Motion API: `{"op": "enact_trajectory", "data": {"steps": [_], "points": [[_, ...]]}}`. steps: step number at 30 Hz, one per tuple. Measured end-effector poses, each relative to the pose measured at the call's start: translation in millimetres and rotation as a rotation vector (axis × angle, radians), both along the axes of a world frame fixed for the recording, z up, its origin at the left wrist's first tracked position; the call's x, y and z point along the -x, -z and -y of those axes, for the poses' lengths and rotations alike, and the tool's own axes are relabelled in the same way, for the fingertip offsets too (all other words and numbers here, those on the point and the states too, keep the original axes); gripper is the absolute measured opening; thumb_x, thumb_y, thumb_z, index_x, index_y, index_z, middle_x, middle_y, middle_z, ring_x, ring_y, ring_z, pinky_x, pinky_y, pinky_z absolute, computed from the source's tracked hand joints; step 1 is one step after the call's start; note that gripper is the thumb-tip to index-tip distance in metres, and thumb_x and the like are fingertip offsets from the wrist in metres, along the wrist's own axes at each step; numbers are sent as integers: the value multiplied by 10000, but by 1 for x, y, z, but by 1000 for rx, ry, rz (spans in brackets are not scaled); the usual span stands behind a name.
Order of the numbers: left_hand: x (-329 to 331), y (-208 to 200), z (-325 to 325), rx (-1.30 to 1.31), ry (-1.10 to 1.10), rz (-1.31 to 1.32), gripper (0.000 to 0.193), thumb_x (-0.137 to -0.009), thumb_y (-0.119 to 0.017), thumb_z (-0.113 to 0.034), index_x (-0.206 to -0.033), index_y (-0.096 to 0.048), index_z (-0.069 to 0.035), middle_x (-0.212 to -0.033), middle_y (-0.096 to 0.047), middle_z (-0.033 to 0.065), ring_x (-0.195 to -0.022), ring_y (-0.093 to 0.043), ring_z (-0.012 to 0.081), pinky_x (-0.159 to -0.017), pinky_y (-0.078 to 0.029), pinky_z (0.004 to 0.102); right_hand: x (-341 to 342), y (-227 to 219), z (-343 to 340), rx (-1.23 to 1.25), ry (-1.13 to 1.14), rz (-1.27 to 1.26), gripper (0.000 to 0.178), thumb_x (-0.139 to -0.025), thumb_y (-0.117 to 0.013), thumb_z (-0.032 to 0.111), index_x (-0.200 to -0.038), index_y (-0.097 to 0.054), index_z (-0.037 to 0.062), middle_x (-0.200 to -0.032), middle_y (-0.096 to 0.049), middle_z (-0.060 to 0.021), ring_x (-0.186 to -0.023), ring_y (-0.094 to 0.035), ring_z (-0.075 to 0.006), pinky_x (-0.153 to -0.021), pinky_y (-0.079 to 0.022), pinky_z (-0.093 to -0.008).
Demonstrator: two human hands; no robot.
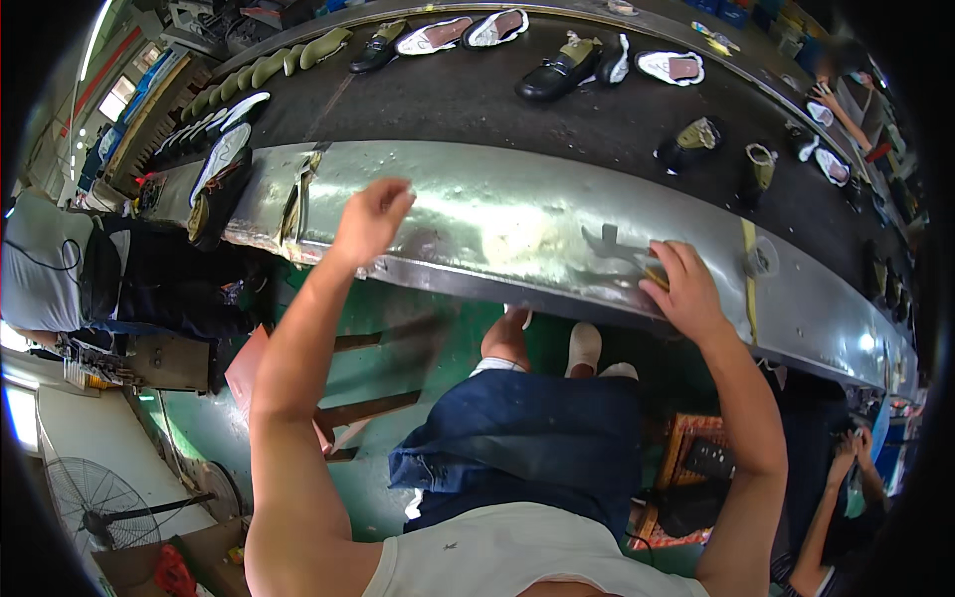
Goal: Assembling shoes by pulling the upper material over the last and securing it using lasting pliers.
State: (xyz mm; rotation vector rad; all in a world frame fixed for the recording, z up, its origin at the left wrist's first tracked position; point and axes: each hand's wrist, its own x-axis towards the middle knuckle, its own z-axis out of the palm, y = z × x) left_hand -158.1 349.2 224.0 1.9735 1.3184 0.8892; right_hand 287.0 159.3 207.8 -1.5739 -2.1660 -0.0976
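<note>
My left hand [373,221] is raised over the metal ledge [438,179] of the bench, its fingers curled together. Whatever lies inside those fingers, if anything, is hidden. Over the ledge's front edge, my right hand [686,292] has thumb and fingers bent round a thin yellowish-brown piece [654,276], too little of which shows to name. Beside these fingertips a dark grey branched shape [612,242] shows against the shiny metal; I cannot tell whether it is a tool or a shadow. The nearest shoe to my left hand is a black one with a white sole [221,179], lying tilted on the ledge.
Behind the ledge runs a dark conveyor belt [428,109] carrying black shoes [559,70], white-soled shoes [497,28] and olive-green shoe forms [318,48]. A wooden stool-like frame [368,410] stands below left. People work at both sides; a fan [99,512] stands lower left.
</note>
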Motion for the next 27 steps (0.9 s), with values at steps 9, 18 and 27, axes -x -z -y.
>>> {"op": "enact_trajectory", "data": {"steps": [9, 18, 27], "points": [[-14, 34, -288, -178, -465, -588, 537, -914, -651, -332, -1344, -552, -26, -1384, -556, 202, -1307, -529, 354, -1080, -455, 445, -22, 20, -91, 30, -11, -20, 563, -775, -811, 170, -1257, -565, 17, -1174, -593, -189, -1053, -586, -391, -918, -492, -455], [26, 87, -496, -347, -673, -1026, 419, -1027, -387, -197, -1423, -438, -69, -1460, -448, 139, -1393, -399, 337, -1074, -451, 464, -28, 24, -113, 81, -97, -101, 620, -685, -843, 172, -1197, -557, -30, -1082, -584, -218, -861, -604, -388, -727, -508, -487], [63, 84, -589, -426, -393, -958, 659, -989, -548, -279, -1576, -277, -147, -1389, -567, 245, -1262, -573, 393, -1036, -465, 487, -28, 30, -120, 130, -105, -61, 442, -710, -650, 152, -1099, -550, -34, -924, -536, -169, -715, -557, -319, -612, -451, -442]]}}
